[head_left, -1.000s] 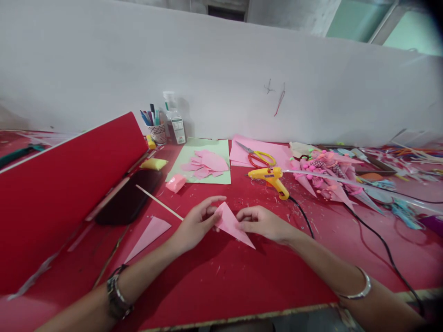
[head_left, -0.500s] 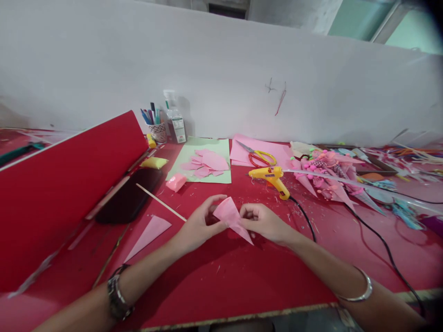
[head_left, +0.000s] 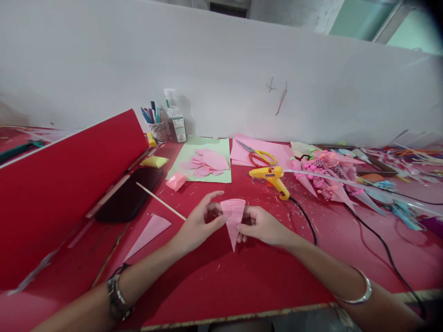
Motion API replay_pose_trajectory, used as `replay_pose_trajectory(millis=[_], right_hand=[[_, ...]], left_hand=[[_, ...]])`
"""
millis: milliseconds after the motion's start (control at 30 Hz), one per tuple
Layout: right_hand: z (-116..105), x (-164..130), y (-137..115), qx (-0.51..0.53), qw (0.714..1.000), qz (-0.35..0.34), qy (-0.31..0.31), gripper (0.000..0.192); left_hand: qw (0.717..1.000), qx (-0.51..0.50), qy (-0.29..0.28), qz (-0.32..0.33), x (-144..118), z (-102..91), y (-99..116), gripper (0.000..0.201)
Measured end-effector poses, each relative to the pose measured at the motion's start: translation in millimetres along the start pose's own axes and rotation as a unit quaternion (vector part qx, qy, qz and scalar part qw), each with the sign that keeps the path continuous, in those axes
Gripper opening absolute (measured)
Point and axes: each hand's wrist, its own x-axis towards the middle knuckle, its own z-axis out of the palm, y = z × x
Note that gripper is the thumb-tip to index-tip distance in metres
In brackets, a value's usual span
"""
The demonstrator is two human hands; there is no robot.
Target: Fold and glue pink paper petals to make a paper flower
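Note:
Between my hands is a pink paper cone, its wide rim up and its point down toward me. My left hand pinches the cone's left edge with the thumb in front, its index finger stretched out beyond. On the right side, my right hand grips the cone between thumb and fingers, with some fingers hidden behind the paper. Left of my hands lie a flat pink paper wedge and a thin wooden stick.
A yellow glue gun trails a black cord on the right. Scissors rest on pink sheets. Pink cut pieces cover a green sheet. Finished pink cones are piled at right. A red board leans at left, by a dark phone.
The paper cone has turned from a slant to nearly upright, its tip swinging left toward the middle. Both hands have shifted their hold slightly; the things on the table stay put.

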Motion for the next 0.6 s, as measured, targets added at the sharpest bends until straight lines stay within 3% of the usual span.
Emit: replay_pose_trajectory(millis=[167, 367, 500, 600], right_hand=[[2.7, 0.7, -2.0, 0.008, 1.0, -0.022, -0.008, 0.015], [3.1, 1.6, 1.0, 0.023, 1.0, -0.016, 0.01, 0.026], [2.5, 1.9, -0.2, 0.023, 1.0, -0.02, 0.005, 0.023], [2.5, 1.9, -1.6, 0.012, 1.0, -0.024, 0.0, 0.019]], left_hand=[[0.995, 0.078, -0.063, 0.005, -1.0, 2.1, -1.3, 0.014], [0.992, 0.104, -0.068, 0.023, -1.1, 2.7, 2.9, 0.021], [0.992, 0.109, -0.054, 0.005, -1.0, 2.2, 5.1, 0.035], [0.993, 0.112, -0.038, 0.012, -0.8, 1.4, 4.5, 0.032]])
